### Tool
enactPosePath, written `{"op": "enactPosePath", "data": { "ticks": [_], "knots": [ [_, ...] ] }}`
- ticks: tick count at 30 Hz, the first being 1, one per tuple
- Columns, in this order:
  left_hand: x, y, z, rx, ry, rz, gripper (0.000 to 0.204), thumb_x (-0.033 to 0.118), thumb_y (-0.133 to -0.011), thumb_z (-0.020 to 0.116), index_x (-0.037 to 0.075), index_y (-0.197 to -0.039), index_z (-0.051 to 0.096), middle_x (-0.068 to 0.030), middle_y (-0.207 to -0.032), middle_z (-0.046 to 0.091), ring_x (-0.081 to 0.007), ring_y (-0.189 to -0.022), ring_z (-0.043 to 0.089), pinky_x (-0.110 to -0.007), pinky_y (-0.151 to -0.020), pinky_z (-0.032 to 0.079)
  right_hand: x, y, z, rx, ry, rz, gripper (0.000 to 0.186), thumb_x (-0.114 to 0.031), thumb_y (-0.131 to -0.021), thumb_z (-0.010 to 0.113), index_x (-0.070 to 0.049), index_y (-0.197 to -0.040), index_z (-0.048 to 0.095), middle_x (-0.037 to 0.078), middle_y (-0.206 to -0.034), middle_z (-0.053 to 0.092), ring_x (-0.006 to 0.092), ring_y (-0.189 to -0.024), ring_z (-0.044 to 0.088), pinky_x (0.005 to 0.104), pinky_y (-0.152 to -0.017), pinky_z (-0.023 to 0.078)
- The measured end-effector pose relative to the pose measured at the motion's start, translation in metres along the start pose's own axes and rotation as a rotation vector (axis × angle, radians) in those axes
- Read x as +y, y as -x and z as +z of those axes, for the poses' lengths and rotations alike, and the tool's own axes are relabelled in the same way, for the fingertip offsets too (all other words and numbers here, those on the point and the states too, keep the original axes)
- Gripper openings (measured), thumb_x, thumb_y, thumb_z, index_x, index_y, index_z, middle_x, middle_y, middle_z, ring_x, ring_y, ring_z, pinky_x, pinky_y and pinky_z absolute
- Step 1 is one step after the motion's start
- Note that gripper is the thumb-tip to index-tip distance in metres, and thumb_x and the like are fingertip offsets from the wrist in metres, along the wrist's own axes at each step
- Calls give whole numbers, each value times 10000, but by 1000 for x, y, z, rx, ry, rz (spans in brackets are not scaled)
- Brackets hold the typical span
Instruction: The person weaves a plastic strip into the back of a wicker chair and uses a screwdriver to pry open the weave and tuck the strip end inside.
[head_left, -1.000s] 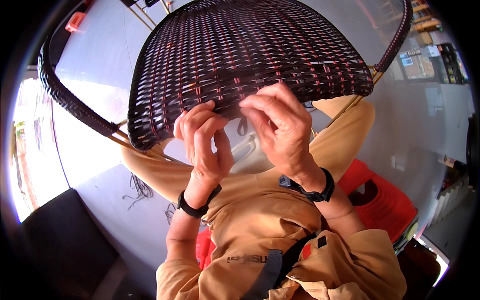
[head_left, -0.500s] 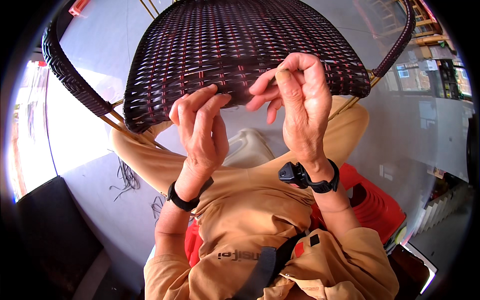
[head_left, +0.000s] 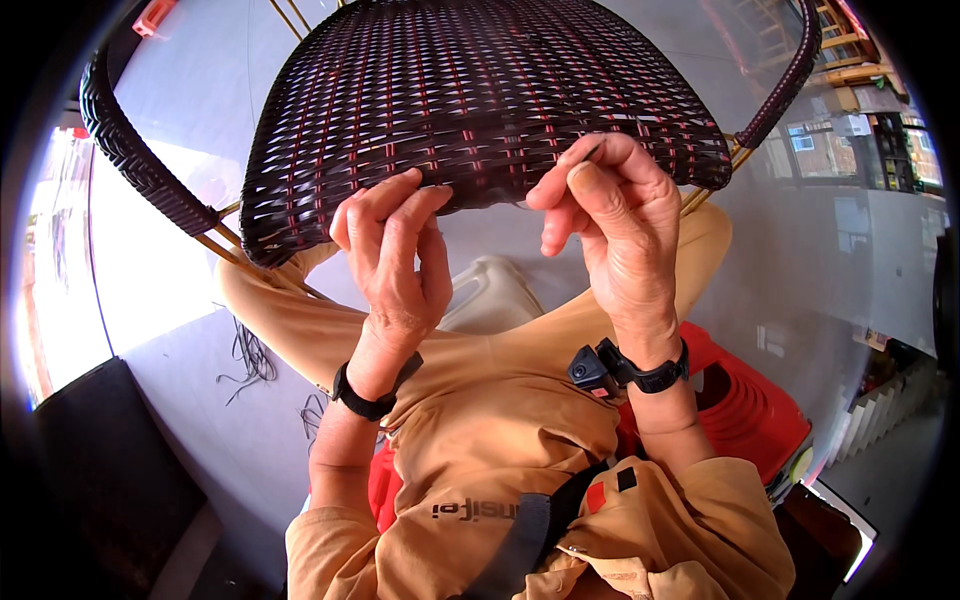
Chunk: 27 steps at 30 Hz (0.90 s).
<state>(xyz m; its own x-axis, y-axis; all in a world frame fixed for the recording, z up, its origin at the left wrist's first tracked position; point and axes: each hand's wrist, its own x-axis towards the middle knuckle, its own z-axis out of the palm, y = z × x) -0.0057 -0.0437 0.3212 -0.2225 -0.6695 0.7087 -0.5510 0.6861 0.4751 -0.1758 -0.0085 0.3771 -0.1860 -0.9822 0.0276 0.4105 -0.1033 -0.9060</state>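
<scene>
A dark brown chair seat [head_left: 470, 95], woven from flat strands with red ones among them, stands over my legs. My left hand [head_left: 392, 255] is closed at its front edge, the fingertips on the weave and the thumb out of sight. To the right, my right hand [head_left: 632, 235] pinches a dark weaving strand [head_left: 593, 153] between thumb and forefinger. Only a short end of that strand shows above the thumb. The other fingers are curled just below the seat's edge.
Wrapped armrests curve up at the left [head_left: 135, 150] and right [head_left: 790, 85] on gold-coloured metal legs. Loose dark strands [head_left: 250, 355] lie on the floor at left. Between my legs is a pale plastic stool [head_left: 495, 290]; a red plastic seat [head_left: 750, 420] sits at my right.
My right hand has drawn slightly right and down, away from my left hand, still pinching. A dark strand end now shows at its thumb. My left hand stays at the edge.
</scene>
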Motion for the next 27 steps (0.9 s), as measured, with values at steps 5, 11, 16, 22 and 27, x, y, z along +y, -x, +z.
{"op": "enactPosePath", "data": {
  "ticks": [5, 11, 16, 22, 27],
  "knots": [
    [1, 1, -1, -16, -8, -26, 352, -85, -645, 569, 63, -947, 670, -98, -1003, 595, -206, -898, 536, -326, -855, 334, 7, 9, -3, -7, -8, 66, 104, -126, -843, 639, -28, -875, 657, 79, -786, 663, 50, -605, 563, 172, -477, 406],
    [-1, 1, 1, -42, -16, 32, 394, -42, -620, 575, 107, -963, 699, -57, -912, 569, -190, -891, 542, -328, -845, 311, 26, 20, -2, -81, 65, 192, 120, -114, -850, 637, 3, -866, 657, 38, -718, 624, 36, -621, 534, 163, -542, 398],
    [1, -2, 1, -62, -50, 41, 385, -26, -623, 580, 123, -957, 700, -38, -869, 556, -193, -896, 541, -328, -840, 301, 28, 20, 0, 38, 20, 399, 119, -93, -841, 639, 12, -785, 629, 14, -646, 582, 32, -536, 488, 162, -465, 360],
    [0, -1, 3, -58, -44, 41, 363, -18, -635, 582, 123, -951, 694, -35, -870, 551, -198, -896, 533, -329, -835, 296, 32, 22, 16, 190, 85, 362, 184, -91, -811, 645, -17, -659, 577, -16, -536, 520, 18, -454, 443, 167, -402, 322],
    [8, -6, -1, -84, -45, -2, 324, -9, -659, 581, 121, -937, 682, -33, -901, 542, -196, -911, 503, -329, -834, 285, 37, 21, 25, 246, 88, 286, 186, -83, -814, 650, -12, -660, 575, -18, -551, 530, 14, -468, 442, 168, -420, 354]
  ]
}}
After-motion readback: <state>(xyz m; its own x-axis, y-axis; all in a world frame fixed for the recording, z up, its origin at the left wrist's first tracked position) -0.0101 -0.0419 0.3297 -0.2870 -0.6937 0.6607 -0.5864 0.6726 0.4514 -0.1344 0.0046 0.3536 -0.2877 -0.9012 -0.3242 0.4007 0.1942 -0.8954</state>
